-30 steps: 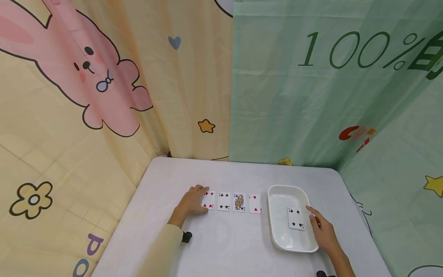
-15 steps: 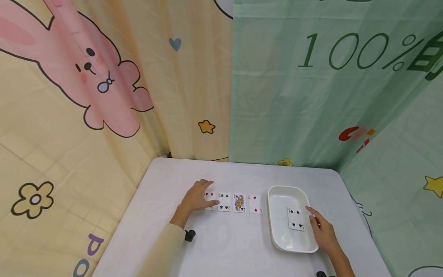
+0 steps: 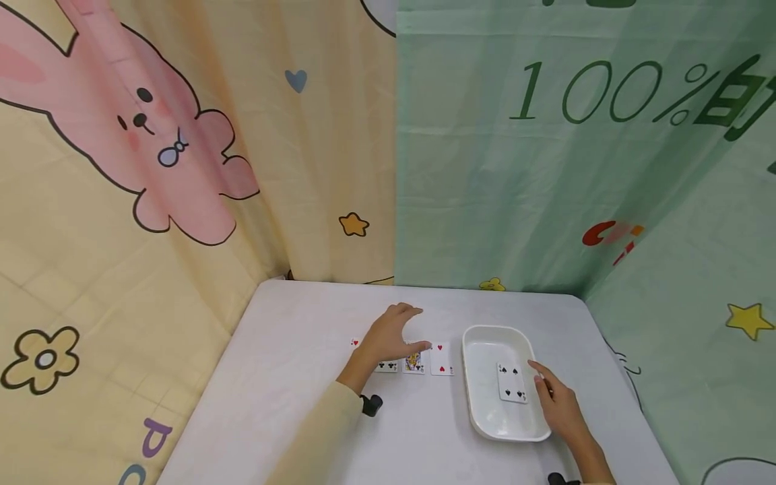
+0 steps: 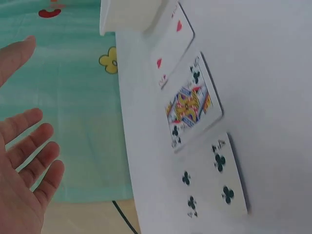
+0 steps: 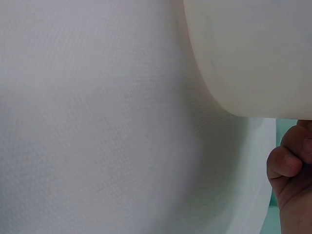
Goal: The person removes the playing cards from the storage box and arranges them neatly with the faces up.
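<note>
My left hand hovers over a row of face-up playing cards, fingers and thumb spread, nothing held. It covers most of the leftmost heart card and part of the four of clubs. A club face card lies beside that, near my thumb; at the row's right end is the two of hearts. My right hand grips the right edge of a white tray; the right wrist view shows fingers curled beneath its edge. Inside the tray lies a four of spades.
A white cloth covers the table. Printed curtains hang close behind its far edge and along both sides. The tray stands just right of the card row.
My left hand has lifted from the leftmost heart card and moved right across the row, thumb now over the face card. My right hand keeps its place at the tray. The head view shifts slightly.
</note>
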Tool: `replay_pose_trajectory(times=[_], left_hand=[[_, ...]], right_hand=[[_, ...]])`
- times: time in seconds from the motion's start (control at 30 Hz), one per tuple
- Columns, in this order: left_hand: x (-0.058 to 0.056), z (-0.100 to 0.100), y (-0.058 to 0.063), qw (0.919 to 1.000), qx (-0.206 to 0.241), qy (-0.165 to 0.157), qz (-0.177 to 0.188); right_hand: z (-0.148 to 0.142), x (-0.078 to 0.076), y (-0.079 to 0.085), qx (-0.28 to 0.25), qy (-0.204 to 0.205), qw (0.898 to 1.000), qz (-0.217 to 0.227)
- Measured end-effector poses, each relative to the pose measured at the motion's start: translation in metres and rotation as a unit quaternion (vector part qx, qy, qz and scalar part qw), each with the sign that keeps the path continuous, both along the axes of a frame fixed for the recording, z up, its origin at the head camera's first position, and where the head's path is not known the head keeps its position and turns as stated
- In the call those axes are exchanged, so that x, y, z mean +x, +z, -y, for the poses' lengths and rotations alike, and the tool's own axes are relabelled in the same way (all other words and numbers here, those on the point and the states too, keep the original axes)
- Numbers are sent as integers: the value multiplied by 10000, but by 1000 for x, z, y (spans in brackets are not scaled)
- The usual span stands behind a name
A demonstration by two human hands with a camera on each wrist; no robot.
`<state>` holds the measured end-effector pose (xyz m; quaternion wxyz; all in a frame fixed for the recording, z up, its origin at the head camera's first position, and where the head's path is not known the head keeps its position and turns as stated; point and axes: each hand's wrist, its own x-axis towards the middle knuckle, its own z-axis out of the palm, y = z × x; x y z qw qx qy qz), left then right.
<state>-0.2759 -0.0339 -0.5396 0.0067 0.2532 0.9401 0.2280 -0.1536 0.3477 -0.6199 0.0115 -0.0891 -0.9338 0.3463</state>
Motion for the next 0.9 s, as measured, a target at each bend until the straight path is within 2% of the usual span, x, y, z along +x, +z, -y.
replay_pose_trajectory(times=[0.17, 0.3, 0.47, 0.67, 0.9], left_hand=[[2, -38, 7, 9992, -99, -376, -74], [7, -71, 5, 9978, -142, -639, -109], [13, -105, -2, 9956, -332, -858, -162], [19, -133, -8, 9933, -549, -1001, -198], [18, -159, -29, 9904, -905, -1007, -294]], right_hand=[[1, 2, 3, -87, -30, 9999, 41], [1, 2, 3, -128, -76, 9999, 37], [2, 1, 0, -165, -103, 9998, 0], [2, 1, -1, -259, -79, 9996, 79], [0, 1, -2, -238, -25, 9997, -96]])
